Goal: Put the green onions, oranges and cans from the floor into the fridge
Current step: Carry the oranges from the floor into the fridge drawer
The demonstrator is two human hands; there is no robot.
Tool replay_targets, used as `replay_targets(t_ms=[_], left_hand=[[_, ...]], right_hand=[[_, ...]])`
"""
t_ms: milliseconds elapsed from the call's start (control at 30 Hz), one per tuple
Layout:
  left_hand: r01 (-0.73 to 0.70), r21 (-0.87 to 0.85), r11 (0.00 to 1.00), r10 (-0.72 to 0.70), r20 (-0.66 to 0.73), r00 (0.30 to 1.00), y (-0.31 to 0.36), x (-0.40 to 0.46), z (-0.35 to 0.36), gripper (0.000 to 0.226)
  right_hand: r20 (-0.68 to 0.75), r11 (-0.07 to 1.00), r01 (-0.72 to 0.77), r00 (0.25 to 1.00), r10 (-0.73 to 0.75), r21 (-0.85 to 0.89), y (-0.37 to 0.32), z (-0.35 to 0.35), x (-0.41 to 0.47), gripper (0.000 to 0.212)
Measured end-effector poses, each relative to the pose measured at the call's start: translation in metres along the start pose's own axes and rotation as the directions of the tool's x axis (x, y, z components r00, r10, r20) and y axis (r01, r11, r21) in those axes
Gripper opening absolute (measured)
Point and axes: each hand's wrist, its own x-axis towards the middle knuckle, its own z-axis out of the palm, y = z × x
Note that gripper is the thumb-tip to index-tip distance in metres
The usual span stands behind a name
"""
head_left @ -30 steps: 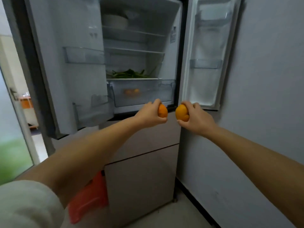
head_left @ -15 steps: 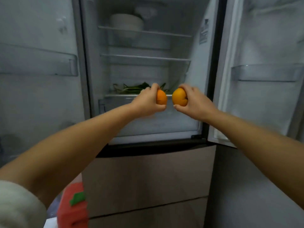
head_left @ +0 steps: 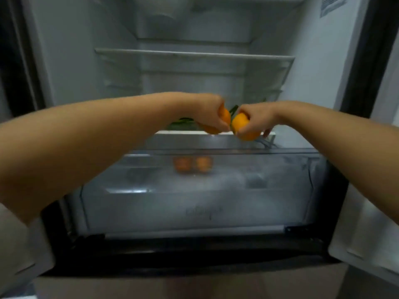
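Honestly nothing here is actually readable. There's a sticker (head_left: 331,5) with lines of print on the fridge's inner right wall up top, way too blurry to make out. The clear crisper drawer (head_left: 151,203) has some faint embossed wording low on its front, but it's just a smudge

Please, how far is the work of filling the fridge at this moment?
Done: green onions lie on the shelf, and two oranges sit in the clear drawer. In hand: the left hand and right hand each hold an orange above the drawer. Left: no cans are visible inside.
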Motion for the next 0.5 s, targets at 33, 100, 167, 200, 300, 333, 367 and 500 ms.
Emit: replay_targets(t_ms=[33, 100, 167, 200, 300, 333, 367, 500], left_hand=[[-0.023, 0.015, 1.000, 0.021, 0.107, 0.994, -0.002, 0.013, 0.008, 0.041], [-0.074, 0.027, 0.997, 0.061, 0.341, 0.938, -0.007, 0.036, 0.029, 0.031], [-0.147, 0.041, 0.988, 0.107, 0.501, 0.859, -0.011, 0.053, 0.054, 0.031], [-0.194, 0.043, 0.980, 0.141, 0.539, 0.830, -0.013, 0.059, 0.066, 0.039], [-0.333, 0.060, 0.941, 0.247, 0.550, 0.798, -0.021, 0.079, 0.098, 0.056], [-0.368, 0.073, 0.927, 0.272, 0.543, 0.794, -0.026, 0.086, 0.108, 0.058], [-0.395, 0.083, 0.915, 0.295, 0.531, 0.794, -0.030, 0.092, 0.116, 0.060], [-0.468, 0.064, 0.882, 0.397, 0.436, 0.807, -0.046, 0.112, 0.132, 0.067]], right_hand=[[0.129, 0.999, -0.032, 0.991, 0.032, -0.002, 0.003, 0.001, 0.013, 0.048], [0.293, 0.996, -0.067, 0.953, 0.080, -0.053, 0.008, 0.009, 0.040, 0.041], [0.417, 0.990, -0.076, 0.901, 0.119, -0.116, 0.012, 0.024, 0.066, 0.039], [0.487, 0.986, -0.082, 0.861, 0.144, -0.146, 0.014, 0.033, 0.079, 0.039], [0.644, 0.969, -0.083, 0.733, 0.217, -0.232, 0.021, 0.060, 0.111, 0.051], [0.661, 0.964, -0.074, 0.714, 0.230, -0.255, 0.025, 0.066, 0.120, 0.055], [0.661, 0.961, -0.069, 0.712, 0.236, -0.268, 0.029, 0.072, 0.129, 0.058], [0.602, 0.973, -0.061, 0.776, 0.187, -0.223, 0.048, 0.094, 0.153, 0.052]])
